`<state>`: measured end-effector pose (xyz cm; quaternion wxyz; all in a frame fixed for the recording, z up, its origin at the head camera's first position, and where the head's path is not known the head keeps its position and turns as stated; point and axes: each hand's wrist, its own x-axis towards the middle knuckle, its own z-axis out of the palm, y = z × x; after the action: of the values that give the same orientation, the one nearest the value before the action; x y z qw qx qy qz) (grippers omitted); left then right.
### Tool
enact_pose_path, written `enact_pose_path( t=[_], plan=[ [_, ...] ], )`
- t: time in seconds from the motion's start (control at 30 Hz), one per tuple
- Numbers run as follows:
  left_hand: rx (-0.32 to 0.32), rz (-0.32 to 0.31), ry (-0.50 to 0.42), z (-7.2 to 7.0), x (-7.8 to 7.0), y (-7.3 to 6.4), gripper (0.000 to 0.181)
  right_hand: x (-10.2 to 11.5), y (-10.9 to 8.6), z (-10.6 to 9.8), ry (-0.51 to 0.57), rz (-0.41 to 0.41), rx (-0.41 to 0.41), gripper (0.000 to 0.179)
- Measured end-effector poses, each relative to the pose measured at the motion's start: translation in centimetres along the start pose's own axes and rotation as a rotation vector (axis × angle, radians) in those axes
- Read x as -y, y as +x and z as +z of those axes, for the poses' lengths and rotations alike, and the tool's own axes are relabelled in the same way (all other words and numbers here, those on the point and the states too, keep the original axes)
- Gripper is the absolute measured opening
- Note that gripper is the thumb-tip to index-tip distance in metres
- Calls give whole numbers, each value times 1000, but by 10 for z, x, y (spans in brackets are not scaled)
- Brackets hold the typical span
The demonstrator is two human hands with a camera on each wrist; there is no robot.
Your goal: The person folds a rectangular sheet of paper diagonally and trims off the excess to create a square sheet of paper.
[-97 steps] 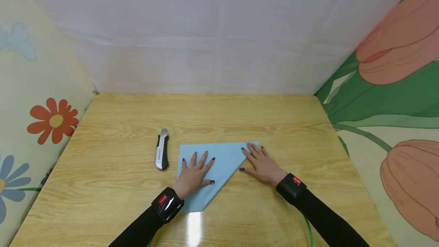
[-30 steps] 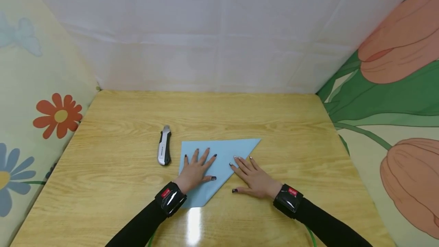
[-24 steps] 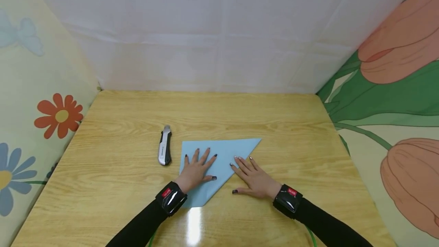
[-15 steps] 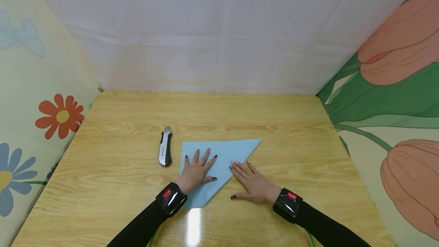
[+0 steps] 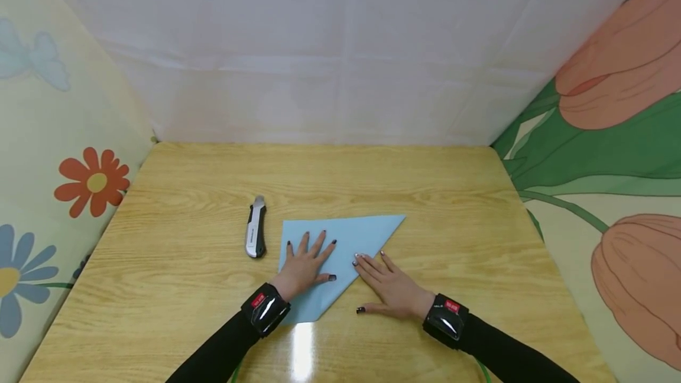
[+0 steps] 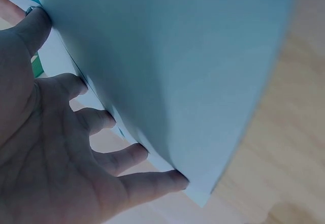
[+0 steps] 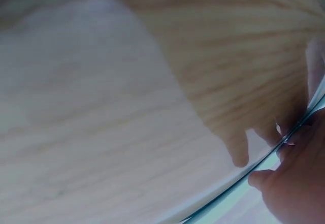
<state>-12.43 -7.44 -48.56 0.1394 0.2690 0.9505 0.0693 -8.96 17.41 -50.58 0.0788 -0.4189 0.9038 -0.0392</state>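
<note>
A light blue sheet of paper [image 5: 340, 235] lies folded on the table, with a slanted folded edge on its right side and a point at the upper right. My left hand [image 5: 302, 270] rests flat on its left half, fingers spread; in the left wrist view its fingertips touch the paper [image 6: 203, 71]. My right hand [image 5: 392, 288] lies across the slanted edge, its straight fingertips on the paper and its thumb out on the wood. The right wrist view is blurred, with the paper's thin edge [image 7: 218, 209] at the bottom.
A silver and black utility knife [image 5: 256, 227] lies left of the paper. The wooden table [image 5: 452, 194] meets a white cloth [image 5: 340, 64] at the back. Flower-printed cloths hang on both sides.
My right hand has slid down and left along the slanted edge from near the paper's upper right point. My left hand stays on the paper; the head view has shifted slightly.
</note>
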Motion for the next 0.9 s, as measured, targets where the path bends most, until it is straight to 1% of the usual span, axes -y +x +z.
enact_pose_path(
  t=[0.07,0.27,0.33,0.47,0.7,0.9],
  plan=[
    [3,-3,-11,-1,0,0,67,1,1,1,-12,-3,-4,85],
    [-1,-4,25,-2,-1,0,68,9,4,4,1,-69,12,84],
    [-6,-2,26,-2,-1,0,68,12,4,5,-4,-72,21,85],
    [-2,-5,25,-3,-1,0,67,17,4,5,-72,-60,29,86],
    [-9,2,21,-1,-1,0,66,27,2,6,-109,-132,39,84],
    [-15,1,30,-1,-1,-1,67,33,3,8,-157,-137,23,83]
  ],
)
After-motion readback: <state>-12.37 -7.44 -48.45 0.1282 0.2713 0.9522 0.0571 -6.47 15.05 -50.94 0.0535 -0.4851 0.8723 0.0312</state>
